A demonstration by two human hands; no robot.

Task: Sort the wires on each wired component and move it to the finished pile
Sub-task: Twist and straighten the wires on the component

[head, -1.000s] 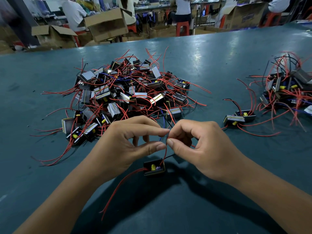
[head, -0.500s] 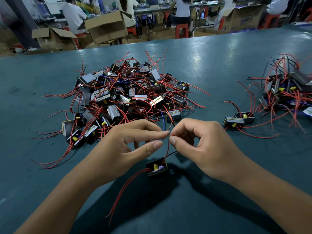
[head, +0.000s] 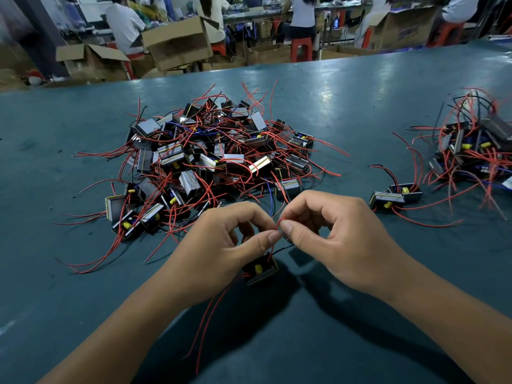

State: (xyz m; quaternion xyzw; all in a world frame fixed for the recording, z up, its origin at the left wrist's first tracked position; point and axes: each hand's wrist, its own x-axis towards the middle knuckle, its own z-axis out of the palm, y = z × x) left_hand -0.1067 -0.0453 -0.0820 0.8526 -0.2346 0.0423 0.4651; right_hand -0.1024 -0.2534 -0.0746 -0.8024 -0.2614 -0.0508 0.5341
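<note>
A: Progress so far? Most of the job is ahead of you, I judge. The big unsorted heap [head: 210, 162] sits well beyond your hands, while the finished pile [head: 473, 151] far right on the surface [head: 346, 106] is much smaller, with two components [head: 396, 196] lying near it.

B: And the one in hand?

A: That component [head: 260, 268] hangs just under your fingers. Your left hand [head: 221, 250] has its grip pinched on a red wire [head: 273, 249], and your right hand [head: 340, 239] pinches the same wire at its top. Two more red leads [head: 205, 328] trail toward you. Its wires look unsorted yet; then it goes right.
</note>
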